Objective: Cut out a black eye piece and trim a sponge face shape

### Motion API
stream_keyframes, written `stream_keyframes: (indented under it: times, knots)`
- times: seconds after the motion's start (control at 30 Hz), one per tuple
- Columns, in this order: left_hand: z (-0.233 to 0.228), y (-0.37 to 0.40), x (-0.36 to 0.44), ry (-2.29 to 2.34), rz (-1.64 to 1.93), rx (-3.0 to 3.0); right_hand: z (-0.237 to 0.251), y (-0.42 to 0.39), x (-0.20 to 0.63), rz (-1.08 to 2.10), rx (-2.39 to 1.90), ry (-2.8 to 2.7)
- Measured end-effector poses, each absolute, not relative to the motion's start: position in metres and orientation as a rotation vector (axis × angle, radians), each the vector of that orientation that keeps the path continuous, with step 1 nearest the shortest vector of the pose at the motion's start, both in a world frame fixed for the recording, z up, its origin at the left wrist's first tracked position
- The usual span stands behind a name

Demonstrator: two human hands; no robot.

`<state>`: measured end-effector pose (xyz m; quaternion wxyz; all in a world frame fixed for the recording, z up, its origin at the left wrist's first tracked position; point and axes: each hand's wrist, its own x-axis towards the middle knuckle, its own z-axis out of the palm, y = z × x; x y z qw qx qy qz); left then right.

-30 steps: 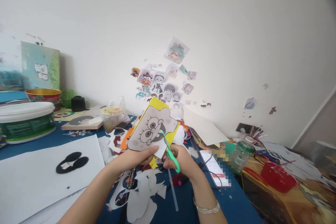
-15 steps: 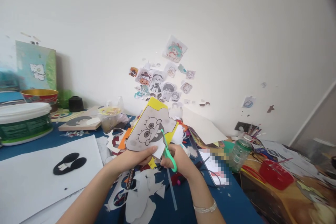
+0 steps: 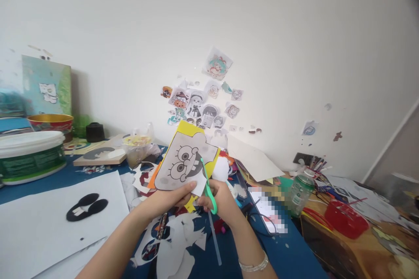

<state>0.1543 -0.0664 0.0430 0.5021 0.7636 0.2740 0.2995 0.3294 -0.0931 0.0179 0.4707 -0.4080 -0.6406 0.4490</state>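
A white paper cartoon face (image 3: 170,157) with big round eyes and a toothy grin lies tilted over a sheet of yellow paper (image 3: 190,128). My left hand (image 3: 176,195) pinches both at their lower edge, thumb on top. Green-handled scissors (image 3: 210,197) sit in my right hand (image 3: 220,198), fingers through the handle loops. Their blade rests against the face at the mouth; the lower blade is hidden, so I cannot tell how far it is into the paper. Below my hands lie white paper scraps (image 3: 178,239) and a pale translucent stick (image 3: 215,239).
On the left are a large white sheet (image 3: 32,222) with black cutouts (image 3: 87,207) and a green-and-white tub (image 3: 31,157). A phone (image 3: 266,209), a plastic bottle (image 3: 301,192) and a red container (image 3: 346,218) stand or lie on the right. Paper drawings (image 3: 196,102) cover part of the wall.
The paper face and yellow sheet have shifted slightly left and turned a little. My right hand and the scissors have moved only slightly, still at the mouth.
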Motion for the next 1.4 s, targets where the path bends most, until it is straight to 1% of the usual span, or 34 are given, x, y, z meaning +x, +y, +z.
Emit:
stream_keyframes:
  times: [0.2, 0.43, 0.67, 0.97, 1.17, 1.4]
  knots:
    - [0.036, -0.063, 0.154, 0.565, 0.648, 1.834, 0.019, -0.094, 0.339, 1.110, -0.949, -1.692]
    - [0.037, -0.065, 0.154, 0.581, 0.663, 1.825, 0.018, -0.094, 0.334, 1.162, -0.944, -1.590]
    - [0.037, -0.063, 0.155, 0.590, 0.716, 1.819, 0.012, -0.089, 0.326, 1.131, -0.928, -1.496]
    - [0.014, -0.058, 0.169, 0.304, 0.639, 1.504, 0.018, -0.095, 0.332, 1.189, -0.814, -1.582]
    - [0.019, -0.061, 0.169, 0.438, 0.694, 1.617, 0.020, -0.095, 0.333, 1.071, -0.998, -1.576]
    - [0.026, -0.066, 0.168, 0.574, 0.736, 1.685, 0.016, -0.087, 0.324, 0.926, -1.039, -1.476]
